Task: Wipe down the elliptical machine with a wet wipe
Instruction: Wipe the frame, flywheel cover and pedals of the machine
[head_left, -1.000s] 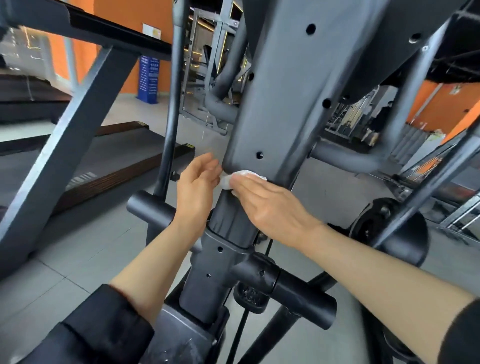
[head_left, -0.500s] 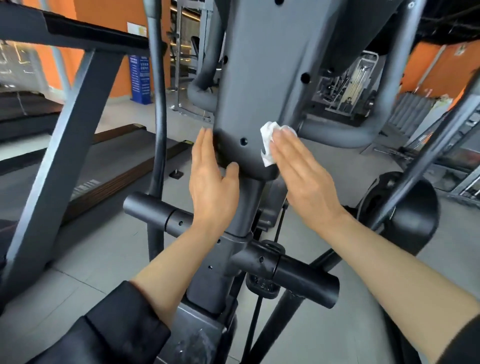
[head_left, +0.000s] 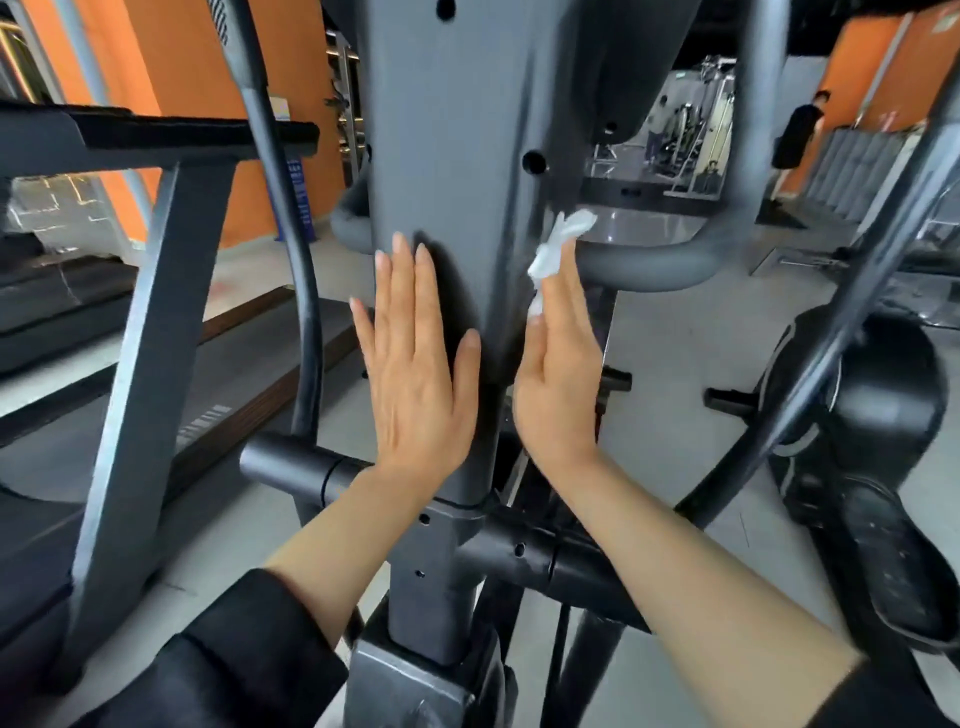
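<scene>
Elliptical machine (head_left: 457, 156): grey central column rising through the middle of the view toward 12 o'clock, several small round holes in its face, a darker collar below where it meets the base at 6 o'clock. Left hand (head_left: 415, 384): laid flat on the front face of the column, fingers straight and together pointing to 12 o'clock, thumb spread toward 3 o'clock, palm against the grey surface; it grasps nothing. Right hand (head_left: 558, 374): just at 3 o'clock of the left hand, set edge-on against the right flank of the column, fingers extended upward and pressing the wet wipe (head_left: 558, 244) to the machine rather than curling round it. The wipe is white and crumpled, its upper end sticking out past the fingertips toward 12 o'clock, beside the point where the curved grey crossbar (head_left: 660, 260) leaves the column; how much of it lies under the palm cannot be made out. Horizontal black axle tube (head_left: 291, 462): crosses behind the wrists, its left end at 9 o'clock of the left wrist. Black sleeves (head_left: 218, 670) pushed up both forearms, at 7 and 5 o'clock. Black flywheel housing (head_left: 878, 410) at 3 o'clock. Treadmill (head_left: 140, 291) with a slanted grey upright at 9 o'clock. Orange wall (head_left: 182, 62) at 11 o'clock. A person in dark clothing (head_left: 795, 140) stands far back at 2 o'clock.
</scene>
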